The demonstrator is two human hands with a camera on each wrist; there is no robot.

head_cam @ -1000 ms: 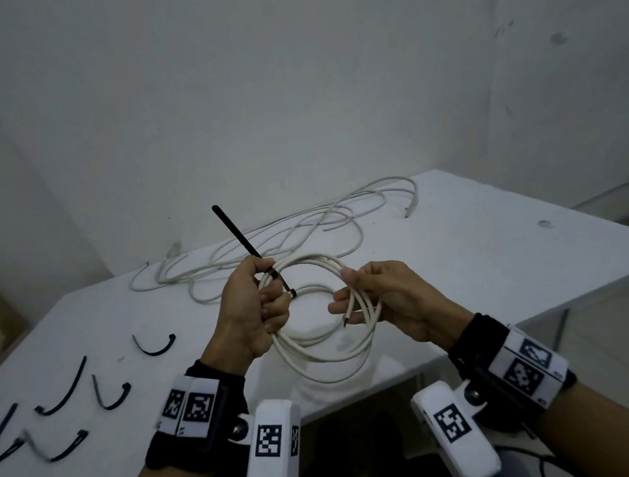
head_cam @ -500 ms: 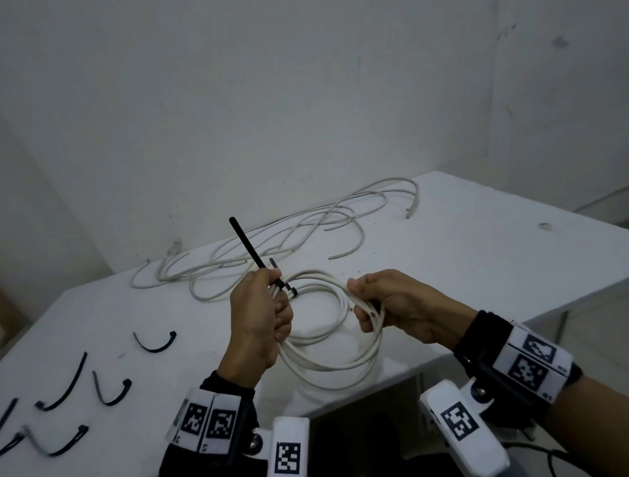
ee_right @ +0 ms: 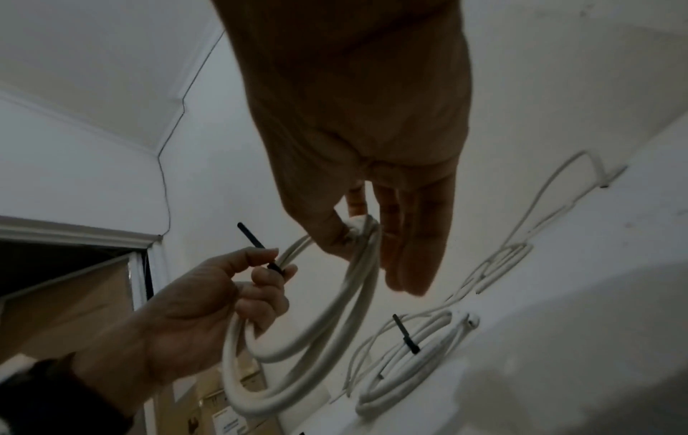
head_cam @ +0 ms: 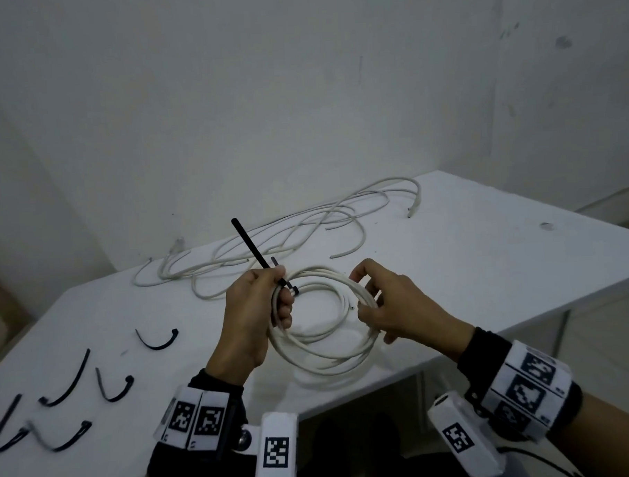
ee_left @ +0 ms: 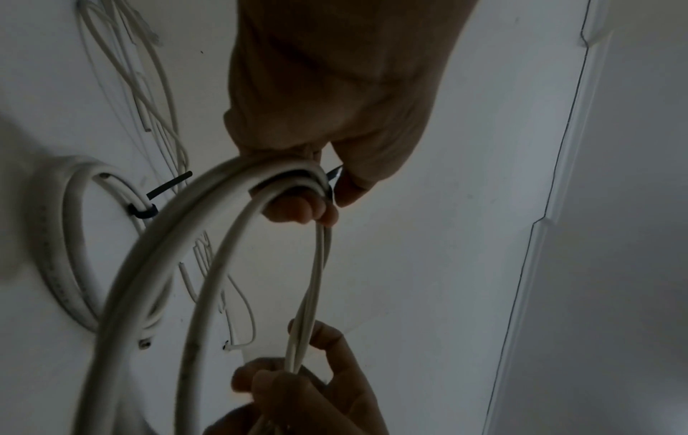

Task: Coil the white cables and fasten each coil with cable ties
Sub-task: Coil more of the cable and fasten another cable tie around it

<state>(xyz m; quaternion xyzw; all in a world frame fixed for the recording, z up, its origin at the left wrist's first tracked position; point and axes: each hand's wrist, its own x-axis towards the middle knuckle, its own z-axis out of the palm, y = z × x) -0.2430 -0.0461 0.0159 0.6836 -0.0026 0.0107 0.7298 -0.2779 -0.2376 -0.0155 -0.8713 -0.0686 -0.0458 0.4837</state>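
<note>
A white cable coil [head_cam: 322,364] hangs in the air over the table's front edge, between both hands. My left hand [head_cam: 272,305] grips its left side, fingers curled round the strands [ee_left: 156,279]. A black cable tie [head_cam: 248,244] wraps the strands at that grip, and its long tail sticks up and to the left [ee_right: 253,238]. My right hand [head_cam: 370,300] holds the coil's right side. Its thumb pinches the strands [ee_right: 353,294] against the fingers, which are fairly straight. A second white coil [ee_right: 420,368], tied with a black tie, lies on the table under the hands [ee_left: 63,250].
Loose white cables [head_cam: 288,239] lie tangled at the back of the white table [head_cam: 487,267], against the wall. Several spare black cable ties [head_cam: 155,341] are scattered on the table's left part. The table's front edge runs just under my wrists.
My right hand first closed into a fist round the coil's right side, then loosened, and its fingers are now straighter. The left hand kept its grip, and the tie's tail stayed upright.
</note>
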